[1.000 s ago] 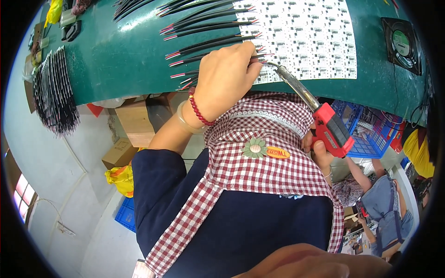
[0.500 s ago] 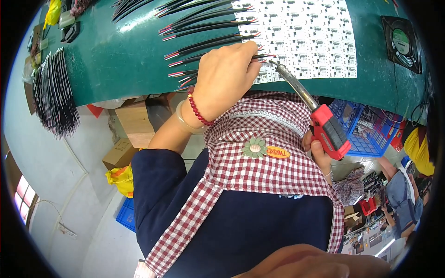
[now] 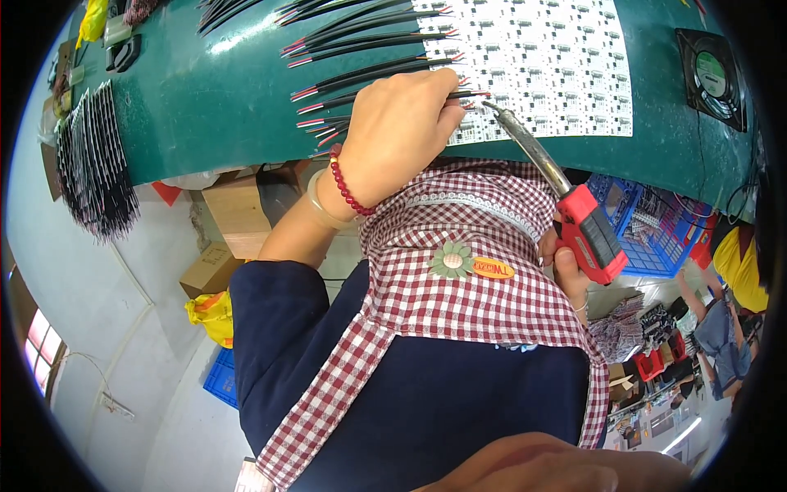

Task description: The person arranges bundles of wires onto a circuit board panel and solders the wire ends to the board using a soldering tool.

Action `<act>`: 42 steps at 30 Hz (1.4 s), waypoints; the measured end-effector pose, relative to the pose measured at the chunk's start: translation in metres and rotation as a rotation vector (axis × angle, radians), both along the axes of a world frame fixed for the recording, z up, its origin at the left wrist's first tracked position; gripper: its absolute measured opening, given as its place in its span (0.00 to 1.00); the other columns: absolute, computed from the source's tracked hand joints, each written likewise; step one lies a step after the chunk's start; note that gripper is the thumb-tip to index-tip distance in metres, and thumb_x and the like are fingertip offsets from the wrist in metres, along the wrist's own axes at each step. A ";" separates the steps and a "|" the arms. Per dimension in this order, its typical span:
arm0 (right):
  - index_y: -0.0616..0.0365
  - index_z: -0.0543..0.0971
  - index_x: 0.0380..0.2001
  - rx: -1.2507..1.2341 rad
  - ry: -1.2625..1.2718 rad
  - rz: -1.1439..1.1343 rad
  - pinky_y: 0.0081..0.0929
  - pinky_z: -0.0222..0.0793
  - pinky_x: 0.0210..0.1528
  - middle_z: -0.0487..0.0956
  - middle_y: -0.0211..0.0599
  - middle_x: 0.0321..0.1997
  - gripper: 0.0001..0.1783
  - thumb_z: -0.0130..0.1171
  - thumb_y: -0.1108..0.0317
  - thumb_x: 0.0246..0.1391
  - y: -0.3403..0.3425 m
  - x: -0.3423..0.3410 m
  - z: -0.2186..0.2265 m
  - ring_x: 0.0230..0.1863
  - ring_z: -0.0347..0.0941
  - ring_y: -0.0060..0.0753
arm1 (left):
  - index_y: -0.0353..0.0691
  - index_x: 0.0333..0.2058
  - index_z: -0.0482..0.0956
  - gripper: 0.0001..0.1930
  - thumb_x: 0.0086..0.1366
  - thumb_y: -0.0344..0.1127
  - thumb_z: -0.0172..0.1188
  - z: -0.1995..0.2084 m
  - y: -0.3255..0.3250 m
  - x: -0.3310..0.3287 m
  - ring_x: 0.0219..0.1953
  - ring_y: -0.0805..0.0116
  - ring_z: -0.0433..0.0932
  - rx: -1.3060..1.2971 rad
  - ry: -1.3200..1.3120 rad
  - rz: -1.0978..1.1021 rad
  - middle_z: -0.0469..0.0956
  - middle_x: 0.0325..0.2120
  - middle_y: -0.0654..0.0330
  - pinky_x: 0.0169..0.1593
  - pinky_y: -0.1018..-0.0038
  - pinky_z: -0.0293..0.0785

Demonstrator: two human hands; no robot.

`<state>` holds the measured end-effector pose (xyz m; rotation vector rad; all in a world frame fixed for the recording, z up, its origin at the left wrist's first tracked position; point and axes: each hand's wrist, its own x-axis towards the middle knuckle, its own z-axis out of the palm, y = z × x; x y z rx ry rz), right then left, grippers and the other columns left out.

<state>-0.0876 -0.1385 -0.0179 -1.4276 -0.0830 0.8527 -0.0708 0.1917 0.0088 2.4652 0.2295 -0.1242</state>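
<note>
My left hand (image 3: 398,127) is closed over a black cable, pinched between thumb and fingertips. The cable's thin red and black wire ends (image 3: 474,94) poke out to the right over a white circuit board panel (image 3: 566,78). My right hand (image 3: 567,266) grips the red and black handle of a soldering iron (image 3: 537,156). Its dark tip points up and left, close beside the wire ends; whether they touch I cannot tell. More black cables (image 3: 361,78) lie in a row along the panel's left side, their coloured ends showing.
On the green table (image 3: 205,98) a bundle of cables (image 3: 97,164) hangs over the left edge. A square black fan (image 3: 711,78) stands at the right. Blue crates (image 3: 656,238) sit below the table, and a person (image 3: 721,344) is in the background at the right.
The soldering iron has shifted slightly, its tip a little up and right and its handle a little to the right. My left hand stays almost in place, still pinching the cable.
</note>
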 end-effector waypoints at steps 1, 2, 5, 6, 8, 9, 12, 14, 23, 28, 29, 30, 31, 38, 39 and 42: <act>0.59 0.76 0.43 -0.001 -0.001 -0.001 0.25 0.65 0.31 0.76 0.34 0.30 0.17 0.61 0.59 0.55 -0.001 0.000 -0.001 0.28 0.70 0.28 | 0.35 0.28 0.74 0.10 0.56 0.36 0.62 0.000 0.000 0.000 0.28 0.50 0.78 -0.001 -0.001 -0.001 0.79 0.25 0.52 0.31 0.61 0.71; 0.59 0.76 0.42 -0.113 -0.153 0.112 0.25 0.64 0.31 0.76 0.33 0.30 0.17 0.61 0.59 0.55 -0.003 0.001 -0.004 0.28 0.70 0.27 | 0.35 0.28 0.74 0.10 0.56 0.36 0.62 -0.001 -0.001 0.000 0.28 0.51 0.78 0.004 -0.004 -0.001 0.79 0.25 0.52 0.32 0.61 0.71; 0.59 0.77 0.41 -0.245 -0.334 0.216 0.25 0.64 0.31 0.76 0.32 0.30 0.16 0.61 0.58 0.56 -0.013 -0.004 -0.014 0.28 0.70 0.27 | 0.35 0.28 0.74 0.10 0.56 0.36 0.62 -0.001 -0.001 -0.001 0.28 0.51 0.78 0.013 -0.010 0.002 0.79 0.25 0.53 0.32 0.61 0.72; 0.59 0.77 0.40 -0.271 -0.363 0.205 0.25 0.64 0.31 0.76 0.32 0.29 0.16 0.61 0.57 0.56 -0.015 -0.005 -0.016 0.28 0.70 0.27 | 0.35 0.28 0.74 0.10 0.56 0.36 0.62 -0.001 -0.001 -0.001 0.28 0.51 0.78 0.010 -0.014 0.002 0.79 0.25 0.53 0.32 0.61 0.72; 0.59 0.78 0.39 -0.265 -0.355 0.187 0.25 0.64 0.32 0.76 0.31 0.29 0.16 0.61 0.58 0.56 -0.013 -0.004 -0.014 0.28 0.70 0.27 | 0.35 0.28 0.74 0.10 0.56 0.36 0.62 -0.001 -0.001 -0.002 0.28 0.51 0.78 0.013 -0.010 0.007 0.79 0.25 0.53 0.32 0.61 0.72; 0.60 0.78 0.38 -0.258 -0.346 0.164 0.25 0.65 0.32 0.76 0.31 0.28 0.16 0.61 0.58 0.56 -0.011 -0.004 -0.013 0.28 0.70 0.26 | 0.35 0.28 0.74 0.10 0.56 0.36 0.62 -0.001 -0.002 -0.002 0.28 0.51 0.78 0.017 -0.007 0.006 0.79 0.26 0.53 0.32 0.61 0.72; 0.61 0.79 0.39 -0.077 -0.021 -0.057 0.24 0.66 0.33 0.77 0.30 0.30 0.16 0.61 0.58 0.56 0.005 -0.005 0.004 0.30 0.70 0.24 | 0.35 0.27 0.73 0.10 0.56 0.36 0.62 -0.002 -0.003 -0.002 0.28 0.51 0.78 0.029 -0.009 0.004 0.79 0.25 0.53 0.31 0.61 0.72; 0.61 0.78 0.41 -0.007 0.031 -0.013 0.24 0.66 0.34 0.76 0.29 0.32 0.17 0.60 0.58 0.56 -0.004 -0.001 0.002 0.31 0.70 0.23 | 0.35 0.27 0.73 0.10 0.56 0.36 0.62 -0.001 -0.002 -0.002 0.28 0.51 0.78 0.025 -0.013 0.009 0.79 0.25 0.53 0.31 0.61 0.72; 0.60 0.79 0.37 -0.263 -0.295 0.146 0.25 0.65 0.32 0.76 0.27 0.28 0.17 0.62 0.56 0.55 -0.012 -0.005 -0.009 0.28 0.70 0.24 | 0.35 0.26 0.73 0.10 0.56 0.36 0.62 0.000 -0.003 -0.003 0.28 0.51 0.78 0.023 -0.013 0.027 0.79 0.24 0.52 0.31 0.61 0.71; 0.59 0.79 0.32 -0.319 -0.339 0.241 0.25 0.65 0.31 0.76 0.28 0.26 0.16 0.63 0.55 0.53 -0.008 -0.002 -0.004 0.27 0.71 0.27 | 0.34 0.27 0.74 0.11 0.56 0.36 0.62 0.001 -0.001 0.000 0.28 0.48 0.77 0.003 -0.011 0.002 0.78 0.25 0.51 0.31 0.60 0.71; 0.59 0.79 0.31 -0.273 -0.292 0.177 0.26 0.65 0.31 0.76 0.29 0.26 0.16 0.63 0.55 0.53 -0.004 -0.003 -0.002 0.26 0.71 0.27 | 0.35 0.28 0.74 0.11 0.56 0.37 0.62 0.000 0.000 0.000 0.29 0.48 0.77 -0.004 -0.020 -0.007 0.78 0.25 0.51 0.31 0.60 0.70; 0.59 0.79 0.30 -0.225 -0.245 0.114 0.26 0.65 0.30 0.76 0.29 0.25 0.16 0.64 0.55 0.53 -0.002 -0.003 0.000 0.26 0.71 0.27 | 0.35 0.28 0.75 0.11 0.56 0.37 0.62 0.000 0.001 0.000 0.29 0.47 0.76 -0.011 -0.030 -0.014 0.78 0.25 0.51 0.32 0.59 0.70; 0.59 0.79 0.30 -0.226 -0.245 0.114 0.26 0.65 0.30 0.76 0.29 0.25 0.16 0.64 0.55 0.53 -0.003 -0.004 -0.001 0.26 0.71 0.27 | 0.35 0.28 0.75 0.11 0.56 0.37 0.62 0.000 0.001 0.000 0.29 0.47 0.76 -0.011 -0.029 -0.015 0.78 0.25 0.51 0.32 0.59 0.70; 0.62 0.79 0.30 -0.233 -0.286 0.050 0.26 0.67 0.31 0.77 0.32 0.25 0.15 0.65 0.59 0.51 -0.003 -0.008 -0.005 0.26 0.73 0.26 | 0.36 0.28 0.75 0.10 0.56 0.37 0.62 0.001 0.000 0.001 0.30 0.48 0.76 -0.003 -0.038 -0.023 0.78 0.26 0.51 0.32 0.59 0.70; 0.62 0.79 0.30 -0.222 -0.266 0.045 0.26 0.67 0.31 0.78 0.32 0.25 0.14 0.65 0.60 0.51 -0.005 -0.008 -0.006 0.26 0.73 0.27 | 0.36 0.28 0.75 0.10 0.56 0.37 0.62 0.001 0.000 0.001 0.30 0.48 0.77 -0.001 -0.040 -0.029 0.78 0.26 0.52 0.32 0.59 0.70; 0.62 0.79 0.30 -0.200 -0.271 0.137 0.25 0.67 0.31 0.78 0.32 0.25 0.14 0.65 0.60 0.50 -0.011 -0.005 -0.012 0.26 0.73 0.27 | 0.36 0.29 0.75 0.10 0.56 0.37 0.62 0.003 0.001 0.002 0.30 0.48 0.77 0.013 -0.027 -0.044 0.78 0.26 0.52 0.32 0.59 0.70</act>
